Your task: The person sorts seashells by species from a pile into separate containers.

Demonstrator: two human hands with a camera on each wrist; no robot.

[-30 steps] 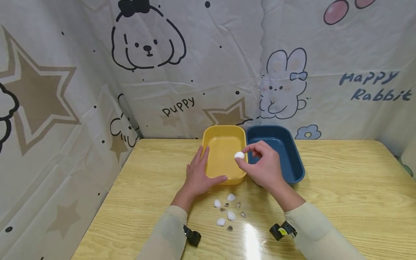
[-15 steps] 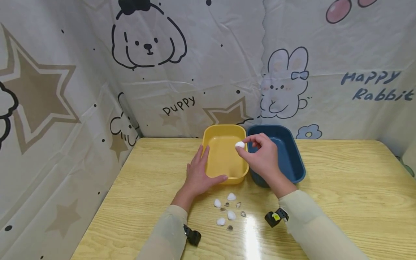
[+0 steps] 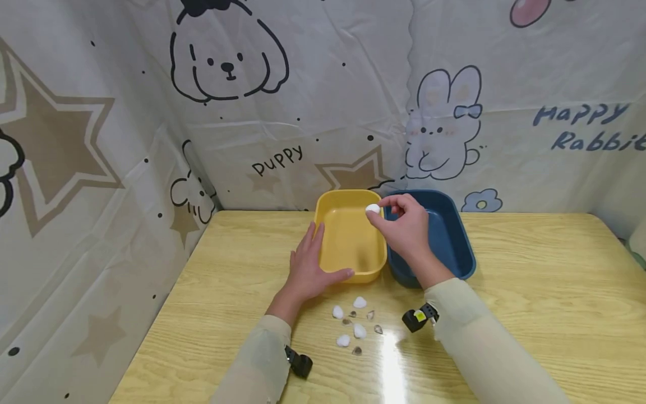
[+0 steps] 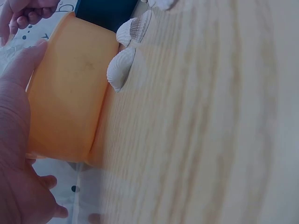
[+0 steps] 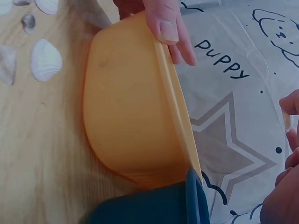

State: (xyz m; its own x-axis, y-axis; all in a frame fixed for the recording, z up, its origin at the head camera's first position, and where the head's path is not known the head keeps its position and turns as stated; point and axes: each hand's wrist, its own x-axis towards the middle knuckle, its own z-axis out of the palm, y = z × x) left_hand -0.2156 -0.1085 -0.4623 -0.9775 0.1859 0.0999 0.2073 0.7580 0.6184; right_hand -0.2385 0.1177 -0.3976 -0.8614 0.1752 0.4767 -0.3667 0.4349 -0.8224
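My right hand [image 3: 409, 227] pinches a white seashell [image 3: 372, 208] between thumb and fingertips, above the right side of the yellow bin [image 3: 348, 275]. In the right wrist view, fingers of this hand show at the right edge, with a sliver of the shell [image 5: 287, 122]. My left hand [image 3: 309, 268] rests on the yellow bin's near left corner, its fingers spread along the left side and the thumb on the front rim. White shells [image 3: 359, 331] and small brown shells [image 3: 357, 351] lie in a loose group on the table before the bin.
A dark blue bin [image 3: 456, 247] stands against the yellow bin's right side, partly behind my right hand and forearm. The wooden table [image 3: 535, 292] ends at a printed cloth [image 3: 252, 123] behind both bins. Light glares on the tabletop near the shells.
My right hand has moved away from me over the yellow bin, still pinching the white shell. My left hand stays on the bin's corner. The head view has tilted slightly downward.
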